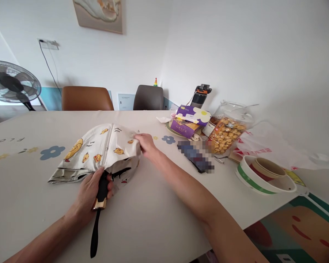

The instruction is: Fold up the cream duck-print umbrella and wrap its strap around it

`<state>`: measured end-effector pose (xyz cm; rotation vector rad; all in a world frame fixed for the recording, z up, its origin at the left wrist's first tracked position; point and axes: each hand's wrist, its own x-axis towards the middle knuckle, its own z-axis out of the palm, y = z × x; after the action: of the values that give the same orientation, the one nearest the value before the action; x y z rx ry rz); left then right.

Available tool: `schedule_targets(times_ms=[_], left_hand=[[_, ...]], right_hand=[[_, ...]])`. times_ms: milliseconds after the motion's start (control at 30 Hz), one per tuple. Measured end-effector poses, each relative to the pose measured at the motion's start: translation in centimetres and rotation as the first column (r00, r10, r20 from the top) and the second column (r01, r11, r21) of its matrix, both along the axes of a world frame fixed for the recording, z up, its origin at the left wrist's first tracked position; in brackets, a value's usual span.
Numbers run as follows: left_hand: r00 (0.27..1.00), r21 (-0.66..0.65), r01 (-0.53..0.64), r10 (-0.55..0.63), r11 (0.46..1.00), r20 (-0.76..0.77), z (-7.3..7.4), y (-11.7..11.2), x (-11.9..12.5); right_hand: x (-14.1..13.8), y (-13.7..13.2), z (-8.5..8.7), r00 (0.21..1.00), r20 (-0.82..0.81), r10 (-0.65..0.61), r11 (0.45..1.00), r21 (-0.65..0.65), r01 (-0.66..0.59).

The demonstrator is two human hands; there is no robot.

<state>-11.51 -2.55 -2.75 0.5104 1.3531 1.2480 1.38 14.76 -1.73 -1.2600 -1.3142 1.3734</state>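
A folding umbrella [109, 146] with cream fabric and yellow cartoon ducks lies loosely folded over the table, its handle toward me. My left hand [91, 190] is wrapped round the black handle, which ends in a gold band with a black wrist strap [94, 233] hanging from it. My right hand [146, 143] is closed on the fabric at the right edge of the canopy. Dark ribs show beneath the canopy's near edge. The left fabric panels spread flat in a point.
On the right lie a blurred phone [196, 157], tissue packs [193, 117], a jar of snacks [227, 133], a bottle [201, 95], paper bowls [263, 175] and a plastic bag [276, 142]. Two chairs [87, 98] stand behind the table; a fan [12, 82] is at the left.
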Motion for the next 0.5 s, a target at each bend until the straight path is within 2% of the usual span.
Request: schedule_targets(times_ms=[100,200,267,333,400,500], left_hand=[[1.000,0.001,0.008,-0.008,1.000,0.004,-0.1,0.0,0.0],[1.000,0.004,-0.001,0.001,1.000,-0.006,-0.5,0.1,-0.1],[1.000,0.011,0.010,-0.009,1.000,-0.009,-0.7,0.1,-0.1],[1.000,0.011,0.015,-0.015,1.000,0.003,-0.7,0.1,0.0],[1.000,0.005,0.011,-0.011,1.000,0.016,-0.6,0.1,0.1],[0.999,-0.002,0.013,-0.013,1.000,0.032,-0.1,0.0,0.2]], right_hand=[[0.4,-1.0,0.8,0.978,-0.205,0.033,0.987,-0.145,-0.064],[1.0,-2.6,0.8,0.917,-0.364,0.162,0.895,-0.337,-0.292],[1.3,-3.4,1.2,0.899,-0.356,0.255,0.848,-0.364,-0.385],[1.2,-3.5,2.4,0.893,-0.311,0.325,0.843,-0.332,-0.423],[0.1,-3.0,4.6,0.876,-0.289,0.386,0.853,-0.250,-0.458],[-3.9,-2.2,8.1,0.818,-0.370,0.442,0.866,-0.064,-0.496]])
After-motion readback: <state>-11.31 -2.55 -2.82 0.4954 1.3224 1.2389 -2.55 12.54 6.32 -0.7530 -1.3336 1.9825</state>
